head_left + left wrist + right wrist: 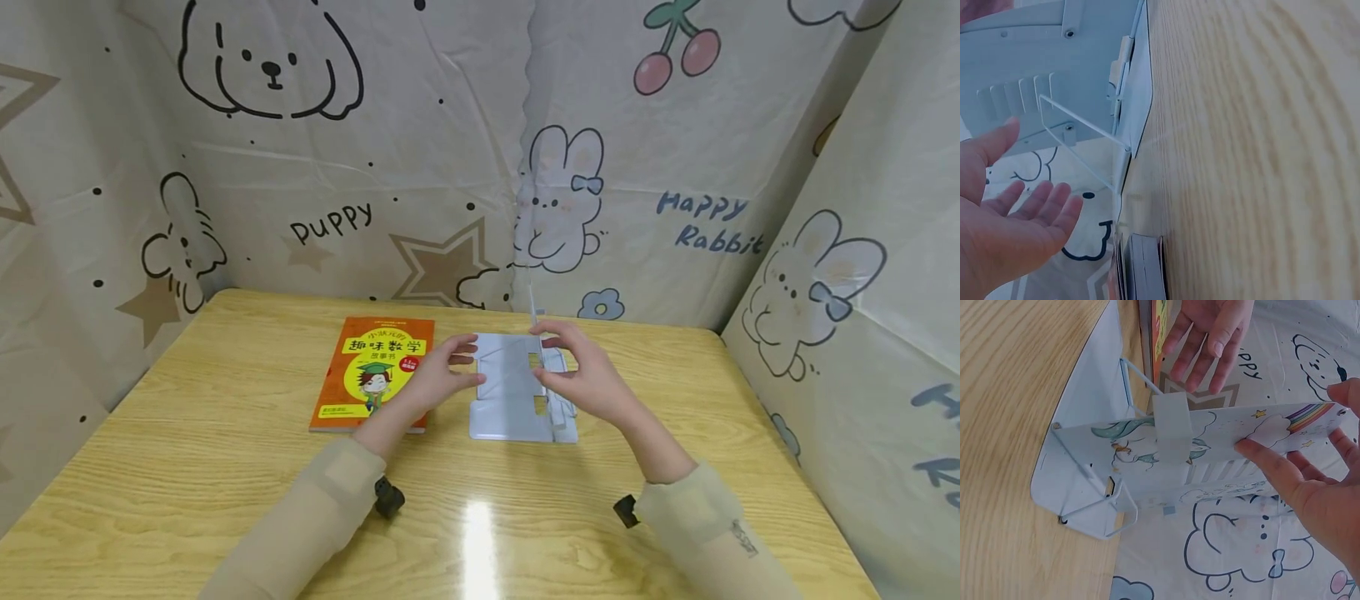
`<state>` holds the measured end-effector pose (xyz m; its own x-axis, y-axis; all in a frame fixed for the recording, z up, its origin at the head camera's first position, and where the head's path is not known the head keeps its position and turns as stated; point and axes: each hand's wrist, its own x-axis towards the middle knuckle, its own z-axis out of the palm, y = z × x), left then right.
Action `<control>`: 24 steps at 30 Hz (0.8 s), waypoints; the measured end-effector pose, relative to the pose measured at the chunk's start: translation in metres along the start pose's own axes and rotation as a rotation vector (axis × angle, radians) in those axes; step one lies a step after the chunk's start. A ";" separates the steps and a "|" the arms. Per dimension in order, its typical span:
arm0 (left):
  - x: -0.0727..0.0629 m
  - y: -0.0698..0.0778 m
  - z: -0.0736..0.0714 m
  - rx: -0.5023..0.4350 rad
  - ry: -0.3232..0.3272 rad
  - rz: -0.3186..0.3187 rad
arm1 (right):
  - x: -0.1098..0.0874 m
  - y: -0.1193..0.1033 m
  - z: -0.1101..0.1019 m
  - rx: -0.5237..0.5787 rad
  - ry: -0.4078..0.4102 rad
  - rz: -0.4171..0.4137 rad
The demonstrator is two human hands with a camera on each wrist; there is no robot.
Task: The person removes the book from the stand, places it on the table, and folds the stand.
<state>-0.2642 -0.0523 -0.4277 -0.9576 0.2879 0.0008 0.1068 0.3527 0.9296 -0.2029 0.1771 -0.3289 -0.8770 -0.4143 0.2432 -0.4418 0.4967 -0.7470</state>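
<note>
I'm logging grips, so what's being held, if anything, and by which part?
The right hand holds the pale stand by the upper part of its upright panel; the left hand holds nothing.

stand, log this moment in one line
left hand: open, empty; right hand: holds upright panel; base plate: on table; book: left of stand

Screened-off, study-like corner, cartoon-printed hangings (435, 125) on three sides, wood-grain table (210, 400), orange math storybook (375, 375), pale bookstand (510, 383).
</note>
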 end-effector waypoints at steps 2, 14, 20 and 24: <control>0.001 0.002 0.000 0.021 -0.008 0.014 | -0.001 0.008 -0.002 0.022 0.009 0.002; 0.016 0.001 0.003 0.220 -0.065 0.089 | -0.010 0.059 -0.012 0.127 0.080 0.008; 0.027 -0.002 0.006 0.342 -0.106 0.111 | -0.014 0.068 -0.015 0.185 0.096 -0.017; 0.031 -0.002 0.009 0.408 -0.148 0.102 | -0.015 0.072 -0.016 0.197 0.097 -0.023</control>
<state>-0.2913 -0.0364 -0.4323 -0.8913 0.4533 0.0042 0.3236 0.6297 0.7062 -0.2248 0.2311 -0.3765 -0.8855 -0.3439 0.3126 -0.4247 0.3259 -0.8446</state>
